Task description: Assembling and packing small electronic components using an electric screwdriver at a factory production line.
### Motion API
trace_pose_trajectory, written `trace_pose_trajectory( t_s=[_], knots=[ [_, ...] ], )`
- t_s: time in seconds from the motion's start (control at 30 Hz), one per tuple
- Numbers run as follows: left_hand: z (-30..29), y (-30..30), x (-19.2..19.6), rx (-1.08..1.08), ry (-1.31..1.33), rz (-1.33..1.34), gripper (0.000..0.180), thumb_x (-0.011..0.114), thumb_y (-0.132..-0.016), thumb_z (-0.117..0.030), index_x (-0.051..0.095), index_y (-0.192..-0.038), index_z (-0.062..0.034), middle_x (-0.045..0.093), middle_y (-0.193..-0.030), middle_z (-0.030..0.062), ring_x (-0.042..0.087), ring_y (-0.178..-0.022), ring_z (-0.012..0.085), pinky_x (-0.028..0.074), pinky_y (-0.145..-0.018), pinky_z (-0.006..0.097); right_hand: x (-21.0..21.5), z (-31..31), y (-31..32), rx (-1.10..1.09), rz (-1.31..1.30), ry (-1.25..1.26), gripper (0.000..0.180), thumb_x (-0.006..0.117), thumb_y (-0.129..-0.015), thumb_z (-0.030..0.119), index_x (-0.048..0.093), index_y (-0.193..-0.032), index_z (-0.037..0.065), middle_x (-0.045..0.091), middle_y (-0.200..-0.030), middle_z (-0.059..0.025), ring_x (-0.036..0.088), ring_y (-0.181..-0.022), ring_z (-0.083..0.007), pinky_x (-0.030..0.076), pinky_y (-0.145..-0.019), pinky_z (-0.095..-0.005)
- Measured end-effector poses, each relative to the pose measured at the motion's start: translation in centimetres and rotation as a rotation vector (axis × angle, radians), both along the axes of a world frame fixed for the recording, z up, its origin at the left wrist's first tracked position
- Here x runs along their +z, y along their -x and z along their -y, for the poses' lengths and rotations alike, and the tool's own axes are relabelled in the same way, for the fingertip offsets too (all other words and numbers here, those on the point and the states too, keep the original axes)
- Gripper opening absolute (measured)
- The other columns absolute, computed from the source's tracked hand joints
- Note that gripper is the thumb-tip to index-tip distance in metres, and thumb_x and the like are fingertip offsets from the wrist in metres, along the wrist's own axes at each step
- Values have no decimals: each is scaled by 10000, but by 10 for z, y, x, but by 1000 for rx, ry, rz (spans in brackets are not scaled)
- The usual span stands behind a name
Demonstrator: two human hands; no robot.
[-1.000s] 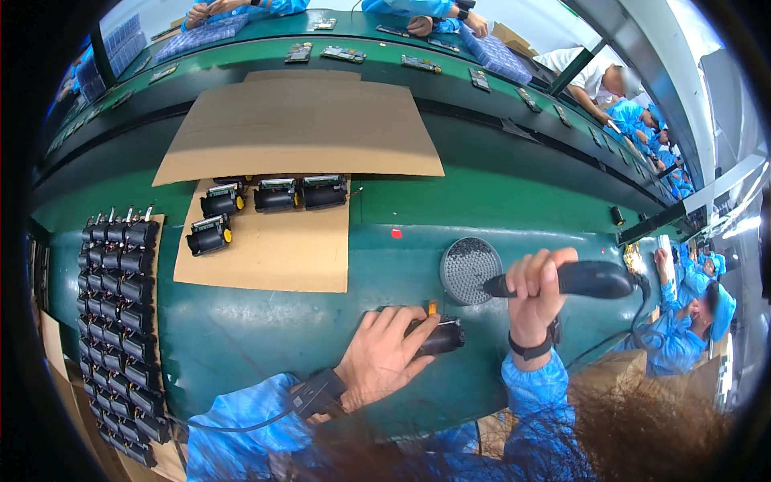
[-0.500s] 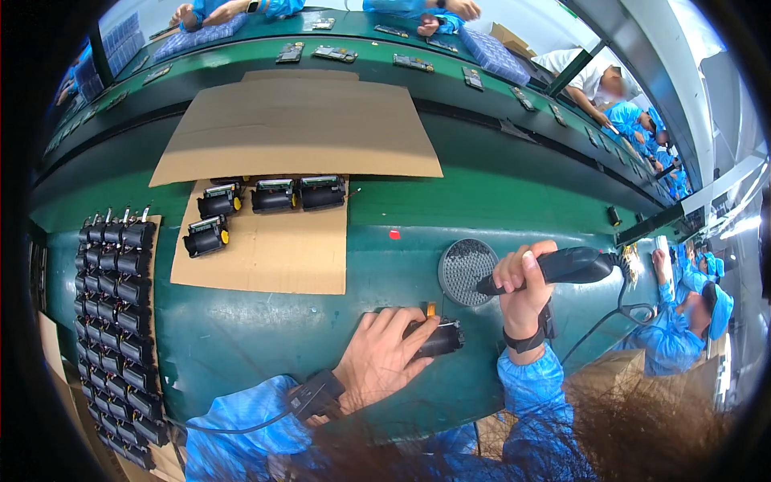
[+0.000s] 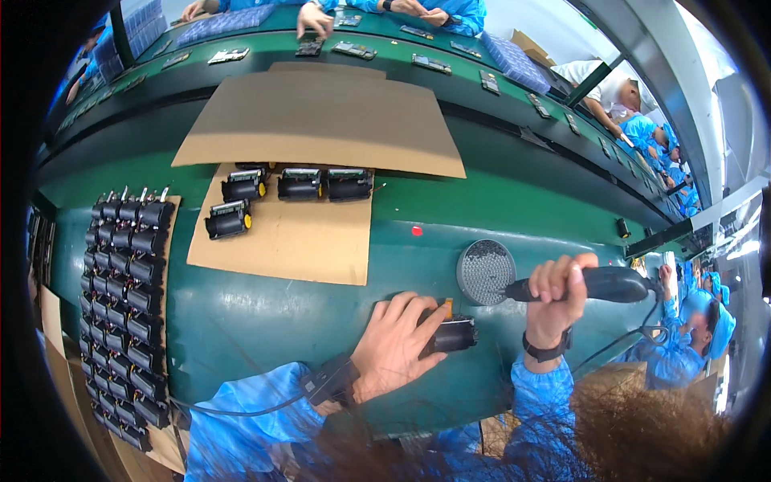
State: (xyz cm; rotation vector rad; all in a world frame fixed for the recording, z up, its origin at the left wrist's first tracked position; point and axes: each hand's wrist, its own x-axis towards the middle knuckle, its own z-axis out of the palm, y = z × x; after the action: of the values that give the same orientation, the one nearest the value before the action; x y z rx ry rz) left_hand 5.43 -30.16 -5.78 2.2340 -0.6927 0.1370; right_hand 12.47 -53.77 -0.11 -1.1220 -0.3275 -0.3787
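My left hand (image 3: 399,341) is closed on a black plastic module (image 3: 454,335), keeping it on the green tabletop. A small orange flex tab (image 3: 448,308) stands up at the module's far edge. In my right hand (image 3: 560,293) is a black corded electric screwdriver (image 3: 614,284), held nearly level. Its tip points left and reaches the near right rim of a round dish (image 3: 487,273) filled with tiny parts, probably screws. Whether the tip touches any of them cannot be made out.
Several similar modules (image 3: 229,219) lie on a cardboard sheet (image 3: 281,261), partly under a raised cardboard flap (image 3: 321,128). Rows of black modules (image 3: 128,321) fill a board at the left. Circuit boards (image 3: 431,63) line the far belt, where co-workers' hands (image 3: 315,20) work.
The whole view has shifted a little to the right. My right hand has tilted the screwdriver flatter, its tip still by the dish. At the far belt a co-worker's hand now reaches a circuit board.
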Motion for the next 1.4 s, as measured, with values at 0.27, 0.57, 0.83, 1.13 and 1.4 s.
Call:
trace_pose_trajectory(
  t_s=[0.27,0.57,0.83,1.13,1.4],
  knots=[
    [-2,-2,-4,34,35,-60,642,840,-722,-287,620,-1262,-18,518,-1267,88,463,-1228,312,382,-1000,434,5,-49,38,302,-22,-15,205,618,-948,147,420,-973,102,429,-614,-25,427,-492,-136,415,-491,-321],
    [-2,-2,-3,19,27,-78,637,828,-730,-304,622,-1265,-28,520,-1250,83,457,-1245,298,384,-984,422,-5,-63,38,313,-3,158,219,624,-958,188,426,-953,97,427,-605,-5,422,-471,-127,400,-464,-309],
    [-3,-2,-1,16,19,-79,651,824,-737,-319,619,-1286,-34,522,-1255,84,458,-1248,296,384,-989,420,-7,-66,38,340,-19,172,207,624,-943,137,422,-946,96,436,-619,-17,426,-485,-132,403,-477,-318],
    [-3,-1,-2,23,-3,-66,669,816,-743,-334,607,-1304,-37,527,-1268,92,467,-1240,300,386,-995,425,-8,-68,36,340,-84,191,209,601,-925,63,399,-884,97,433,-610,-30,415,-479,-139,406,-479,-326],
    [-3,-1,-1,34,-8,-43,671,815,-746,-350,604,-1303,-41,526,-1275,90,477,-1222,303,396,-980,421,-13,-67,33,385,-94,174,210,612,-906,41,410,-869,86,437,-590,-37,432,-473,-144,415,-477,-334]
  ],
)
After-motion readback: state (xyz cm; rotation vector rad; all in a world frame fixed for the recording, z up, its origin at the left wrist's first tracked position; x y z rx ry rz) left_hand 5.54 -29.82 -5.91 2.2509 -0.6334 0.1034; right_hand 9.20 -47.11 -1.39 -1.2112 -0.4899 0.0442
